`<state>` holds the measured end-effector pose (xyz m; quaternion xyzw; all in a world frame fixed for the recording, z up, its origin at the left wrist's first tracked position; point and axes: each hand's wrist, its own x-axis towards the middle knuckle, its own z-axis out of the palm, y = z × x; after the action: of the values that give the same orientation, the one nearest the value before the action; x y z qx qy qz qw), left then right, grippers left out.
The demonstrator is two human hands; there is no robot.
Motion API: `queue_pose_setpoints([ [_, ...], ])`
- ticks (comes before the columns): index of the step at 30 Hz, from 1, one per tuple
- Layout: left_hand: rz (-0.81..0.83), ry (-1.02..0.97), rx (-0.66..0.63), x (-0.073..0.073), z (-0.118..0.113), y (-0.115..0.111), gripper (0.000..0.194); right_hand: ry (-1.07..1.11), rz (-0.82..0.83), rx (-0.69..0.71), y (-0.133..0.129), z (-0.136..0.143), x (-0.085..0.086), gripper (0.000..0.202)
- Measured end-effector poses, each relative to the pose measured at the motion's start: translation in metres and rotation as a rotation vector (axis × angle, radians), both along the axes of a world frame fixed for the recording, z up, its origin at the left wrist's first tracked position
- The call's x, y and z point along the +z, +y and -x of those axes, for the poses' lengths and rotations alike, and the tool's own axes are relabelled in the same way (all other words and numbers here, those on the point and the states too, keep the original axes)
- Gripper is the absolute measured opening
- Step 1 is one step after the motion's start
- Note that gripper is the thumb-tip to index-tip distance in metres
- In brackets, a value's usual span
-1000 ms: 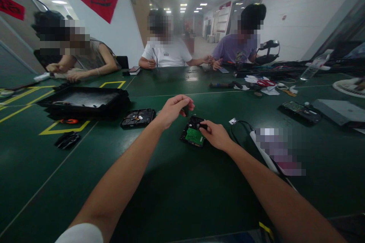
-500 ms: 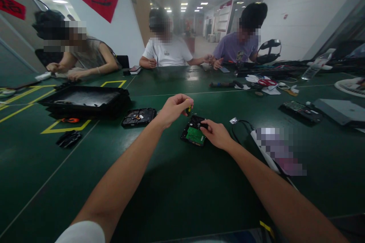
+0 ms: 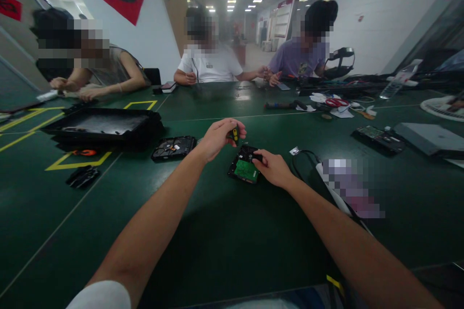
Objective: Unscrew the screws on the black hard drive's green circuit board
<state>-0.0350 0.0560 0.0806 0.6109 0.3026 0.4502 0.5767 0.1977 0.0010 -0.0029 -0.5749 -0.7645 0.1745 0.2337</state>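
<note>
A hard drive point(image 3: 246, 166) lies on the green table in front of me, its green circuit board facing up. My right hand point(image 3: 271, 166) pinches the drive's right edge between thumb and fingers. Just above the drive's far left corner, my left hand point(image 3: 223, 136) holds a short black-and-yellow screwdriver point(image 3: 235, 133). Its fingers are curled loosely round the handle, and the tip is too small to make out. Tiny bright bits, perhaps screws, show by the drive's far edge. A second hard drive point(image 3: 173, 147) rests to the left of my left forearm.
A stack of black trays point(image 3: 101, 123) stands at left, with a crumpled black item point(image 3: 83, 176) before it. At right are a power strip point(image 3: 333, 188), a black cable, another drive point(image 3: 379, 139) and a grey box point(image 3: 427, 137). Several people sit across the table.
My left hand has turned and its fingers have loosened, tilting the screwdriver so more of its yellow handle shows. My right hand stays on the hard drive. The whole view has shifted slightly.
</note>
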Motion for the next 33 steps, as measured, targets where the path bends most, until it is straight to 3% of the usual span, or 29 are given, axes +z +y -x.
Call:
queue_pose_setpoints([
  [11,-0.102,0.089,0.092,0.0012,-0.0025,-0.0022,0.033,0.02,0.0,-0.024,0.0011,-0.0003,-0.0025,0.034],
  [18,-0.095,0.062,0.03,0.0006,-0.0028,-0.0024,0.033,0.019,-0.003,-0.021,0.001,0.0,-0.0024,0.035],
  [25,0.03,-0.043,-0.018,0.0029,-0.0012,-0.0018,0.028,0.018,0.032,0.004,0.0006,-0.0011,0.0008,0.04],
  [33,-0.162,0.156,0.1,0.0055,-0.0017,-0.0054,0.033,-0.016,-0.022,0.009,0.0007,-0.0007,-0.0017,0.038],
])
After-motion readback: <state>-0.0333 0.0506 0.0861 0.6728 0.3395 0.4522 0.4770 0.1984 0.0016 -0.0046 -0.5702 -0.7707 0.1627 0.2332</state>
